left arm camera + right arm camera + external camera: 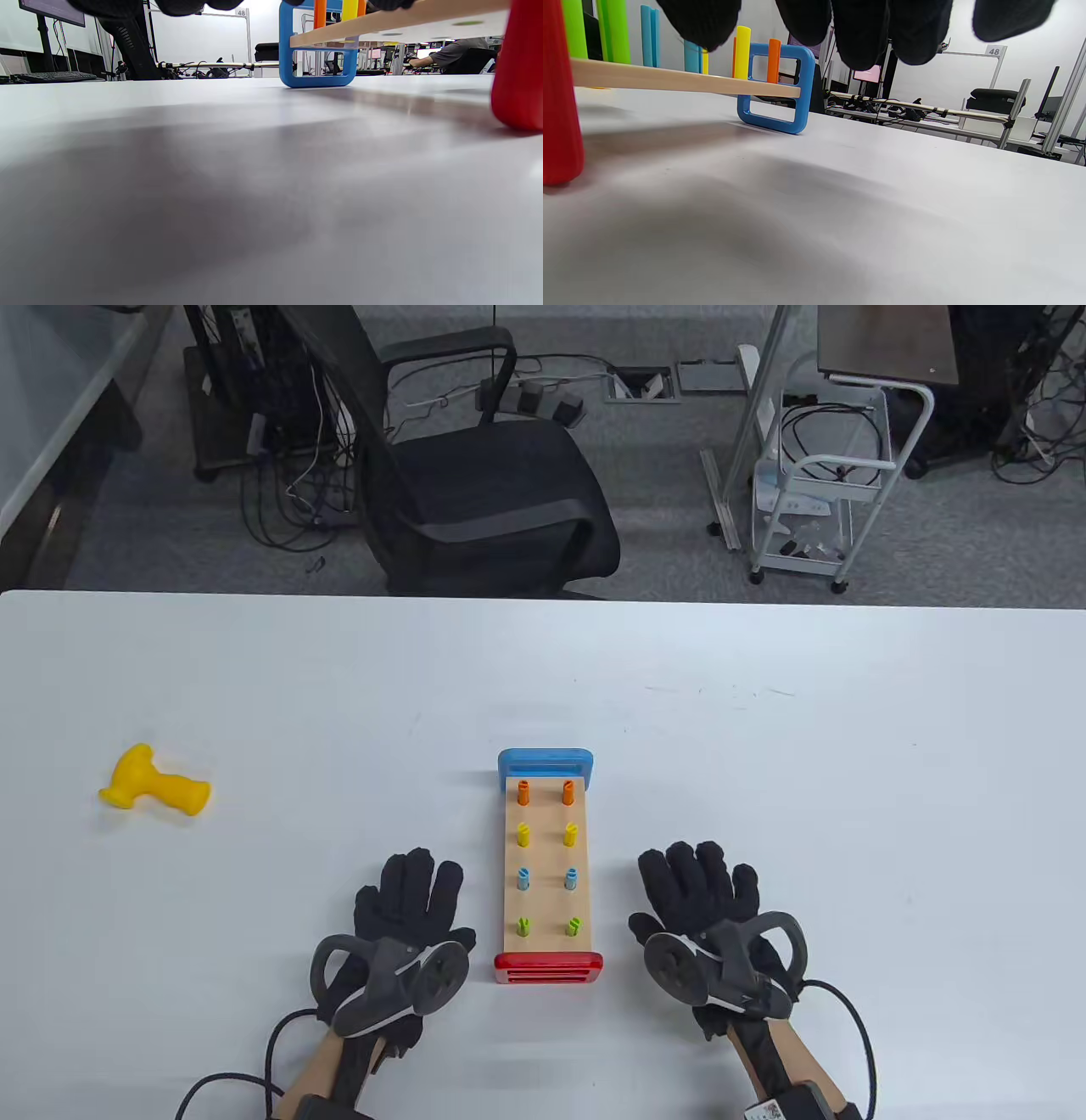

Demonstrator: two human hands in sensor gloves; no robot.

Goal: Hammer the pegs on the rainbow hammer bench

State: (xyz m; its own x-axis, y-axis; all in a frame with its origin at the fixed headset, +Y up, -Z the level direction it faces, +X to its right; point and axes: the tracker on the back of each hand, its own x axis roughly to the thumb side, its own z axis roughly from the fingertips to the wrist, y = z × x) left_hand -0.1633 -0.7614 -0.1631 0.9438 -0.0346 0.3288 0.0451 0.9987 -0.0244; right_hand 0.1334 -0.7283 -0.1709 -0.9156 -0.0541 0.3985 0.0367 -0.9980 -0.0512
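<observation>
Your hands lie flat on the white counter [764, 712], fingers spread, gripping nothing: left hand [405, 931] just left of the rainbow hammer bench [547, 869], right hand [711, 929] just right of it, neither touching it. The bench stands btwn them at counter centre, blue end frame [545, 763] far from you, red end frame [548, 968] nearest. Eight pegs stand upright in two rows: orange pegs [545, 793], yellow pegs [546, 835], blue pegs [547, 880], green pegs [549, 926], front to back w/ green nearest you. The yellow hammer [155, 791] lies on its side well apart, far left of the counter. Only legible writing: a "48" sign [994, 51] on a background frame, seen in both wrist views.
</observation>
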